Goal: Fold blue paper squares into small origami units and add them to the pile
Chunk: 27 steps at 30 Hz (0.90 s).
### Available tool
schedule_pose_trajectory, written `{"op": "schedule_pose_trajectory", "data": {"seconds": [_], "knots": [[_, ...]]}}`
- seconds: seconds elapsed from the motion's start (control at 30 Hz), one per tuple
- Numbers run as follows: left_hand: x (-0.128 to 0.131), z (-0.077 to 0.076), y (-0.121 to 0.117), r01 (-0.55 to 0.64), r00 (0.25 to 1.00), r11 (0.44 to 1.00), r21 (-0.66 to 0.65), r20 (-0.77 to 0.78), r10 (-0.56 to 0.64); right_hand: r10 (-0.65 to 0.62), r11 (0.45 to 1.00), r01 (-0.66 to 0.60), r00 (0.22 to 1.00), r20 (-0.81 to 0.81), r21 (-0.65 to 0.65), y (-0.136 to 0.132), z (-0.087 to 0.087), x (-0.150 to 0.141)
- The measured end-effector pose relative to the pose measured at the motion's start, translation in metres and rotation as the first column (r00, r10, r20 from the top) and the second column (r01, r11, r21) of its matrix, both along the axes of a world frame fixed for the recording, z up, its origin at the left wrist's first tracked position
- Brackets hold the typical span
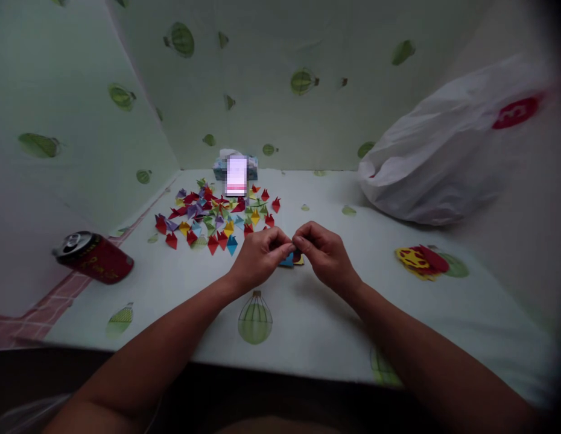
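The left hand (261, 253) and the right hand (324, 256) meet near the middle of the worktop (316, 337), which has a pale surface printed with green hot-air balloons. The thumb and forefinger of each are drawn together in a pinch, and the fingertips of the two come right up against each other. What they grasp, if anything, is too small and too covered by the fingers to tell. Just below the fingertips lie small flat blue and yellow paper pieces (287, 260), partly hidden by the left hand.

Beyond the left hand spreads a loose heap of small pointed folded-paper figures (212, 211) in red, purple, yellow, green and blue; the nearest ones lie close to its knuckles. At the far side of the heap stands a bright upright rectangular screen (236, 176), its picture blurred into blocks, in front of a patterned blue-green tissue box (219, 169).

Well to the left is a dark red metal drinks can (99, 259) with a black upper band, yellow lettering and a silver top. On the right, apart from the right hand, flat yellow cut-out shapes (411, 258) lie together with a flat red rounded piece (437, 259). Behind them a bulging white plastic bag (434, 157) with a red printed mark rests at the back right.
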<state>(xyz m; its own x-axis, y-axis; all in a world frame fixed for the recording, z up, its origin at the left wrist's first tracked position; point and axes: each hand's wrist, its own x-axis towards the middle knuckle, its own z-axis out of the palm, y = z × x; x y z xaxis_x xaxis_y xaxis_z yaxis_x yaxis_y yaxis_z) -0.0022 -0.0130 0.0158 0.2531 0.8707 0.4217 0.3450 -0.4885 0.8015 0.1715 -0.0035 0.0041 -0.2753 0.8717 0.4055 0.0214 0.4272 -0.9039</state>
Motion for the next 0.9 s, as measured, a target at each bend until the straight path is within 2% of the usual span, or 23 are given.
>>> {"op": "schedule_pose_trajectory", "data": {"seconds": [0.1,0.27,0.33,0.47,0.7,0.9], "knots": [[0.002,-0.0039,-0.0001,0.011,0.999,1.0,-0.014,0.051,-0.01,-0.021,1.0,0.02,0.999,-0.04,-0.019,0.0004,-0.0023,-0.0007],[0.0019,-0.007,0.002,-0.111,0.987,0.987,0.114,0.132,0.096,0.08,0.983,-0.114,0.971,-0.225,-0.143,0.0049,-0.0076,-0.0035],[0.0017,-0.0063,0.0014,-0.133,0.982,0.978,0.158,0.153,0.109,0.093,0.982,-0.129,0.964,-0.247,-0.135,0.006,-0.0082,-0.0041],[0.0022,-0.0046,-0.0022,-0.09,0.982,0.979,0.185,0.179,0.057,0.07,0.989,-0.105,0.955,-0.289,-0.108,0.0061,-0.0081,-0.0058],[0.0016,-0.0002,-0.0059,-0.151,0.986,0.957,0.249,0.107,0.128,0.023,0.995,-0.05,0.962,-0.271,-0.091,0.004,-0.0082,-0.0078],[0.0033,0.0006,-0.0064,-0.166,0.984,0.956,0.24,0.096,0.147,0.03,0.995,-0.052,0.968,-0.249,-0.081,0.0025,-0.0096,-0.0068]]}}
